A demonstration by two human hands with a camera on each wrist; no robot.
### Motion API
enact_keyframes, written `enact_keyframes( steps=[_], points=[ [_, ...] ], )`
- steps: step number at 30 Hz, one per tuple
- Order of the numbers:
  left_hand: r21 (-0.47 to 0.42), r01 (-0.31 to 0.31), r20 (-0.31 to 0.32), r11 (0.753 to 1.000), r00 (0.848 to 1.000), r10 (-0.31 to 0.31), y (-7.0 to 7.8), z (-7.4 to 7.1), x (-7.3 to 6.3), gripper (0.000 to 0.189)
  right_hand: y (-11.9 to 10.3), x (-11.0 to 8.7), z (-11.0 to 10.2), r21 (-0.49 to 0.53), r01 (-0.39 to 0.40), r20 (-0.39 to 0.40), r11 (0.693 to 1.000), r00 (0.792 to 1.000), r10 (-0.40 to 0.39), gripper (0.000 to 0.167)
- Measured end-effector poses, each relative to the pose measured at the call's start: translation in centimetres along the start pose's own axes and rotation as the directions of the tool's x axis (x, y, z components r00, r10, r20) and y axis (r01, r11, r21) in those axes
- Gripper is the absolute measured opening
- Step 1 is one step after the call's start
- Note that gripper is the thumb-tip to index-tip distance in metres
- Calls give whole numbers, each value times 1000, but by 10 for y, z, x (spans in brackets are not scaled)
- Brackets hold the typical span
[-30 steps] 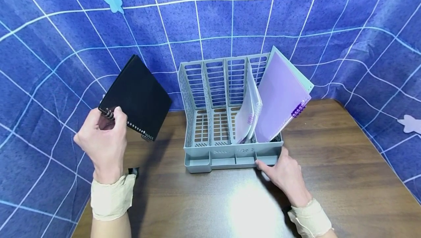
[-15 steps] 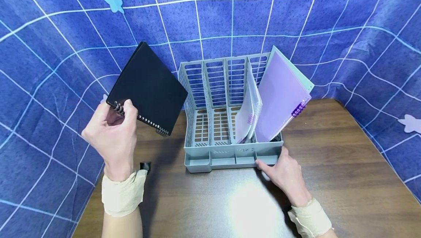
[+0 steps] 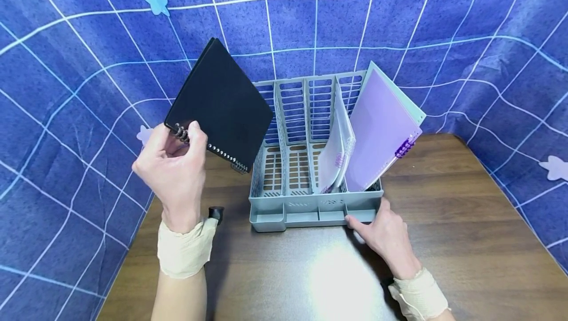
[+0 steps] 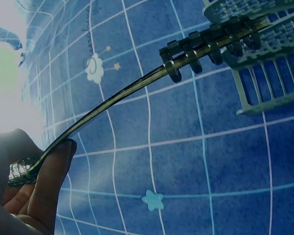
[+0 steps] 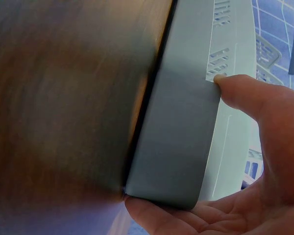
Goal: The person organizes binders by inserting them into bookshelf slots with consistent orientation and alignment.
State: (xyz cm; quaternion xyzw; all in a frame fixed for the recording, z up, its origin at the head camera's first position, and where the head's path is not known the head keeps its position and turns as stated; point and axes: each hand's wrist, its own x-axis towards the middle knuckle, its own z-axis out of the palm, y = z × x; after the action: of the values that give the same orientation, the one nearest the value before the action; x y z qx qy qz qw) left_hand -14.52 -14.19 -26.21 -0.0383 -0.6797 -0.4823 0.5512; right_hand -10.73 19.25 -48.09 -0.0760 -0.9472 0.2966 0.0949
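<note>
My left hand pinches a black ring-bound notebook at its bound edge, thumb on the near cover. The notebook is tilted in the air and hides part of the leftmost slot of a grey desk file organizer. The left wrist view shows its page edge and black rings, apart from the organizer. My right hand grips the organizer's front right corner, thumb on the tray rim and fingers at the side. Toward the right, the organizer holds a purple notebook, a pale green one and clear-covered notebooks.
The organizer stands on a brown wooden table, its back near a blue curtain with white lines and stars. Its front has a row of small tray compartments. A bright reflection lies on the table in front.
My left hand has carried the black notebook rightward and up, from left of the organizer to over its left end. My right hand keeps its grip on the corner.
</note>
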Motion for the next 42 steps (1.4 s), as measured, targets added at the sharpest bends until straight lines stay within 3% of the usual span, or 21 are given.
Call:
enact_keyframes(
  steps=[9, 19, 26, 30, 42],
  points=[
    [-51, 0, 51, 999, 999, 3, -2, 25, -12, 7, 2, 0, 2, -22, -7, -4, 1000, 1000, 7, 99],
    [-83, -60, 102, 995, 992, 68, 1, 53, -25, 8, 1, 0, 2, -15, -8, -3, 1000, 1000, 8, 98],
    [-74, -130, 149, 989, 979, 140, 8, 72, -37, 9, 1, 0, 2, -16, -5, -8, 1000, 1000, 4, 98],
    [-66, -144, 155, 987, 976, 153, 9, 84, -45, 9, 1, 0, 2, -12, -2, -14, 1000, 1000, 2, 96],
    [-54, -132, 256, 990, 956, 141, -1, 119, -73, 8, 0, 0, 1, -10, 3, -14, 1000, 1000, -3, 96]
  ],
)
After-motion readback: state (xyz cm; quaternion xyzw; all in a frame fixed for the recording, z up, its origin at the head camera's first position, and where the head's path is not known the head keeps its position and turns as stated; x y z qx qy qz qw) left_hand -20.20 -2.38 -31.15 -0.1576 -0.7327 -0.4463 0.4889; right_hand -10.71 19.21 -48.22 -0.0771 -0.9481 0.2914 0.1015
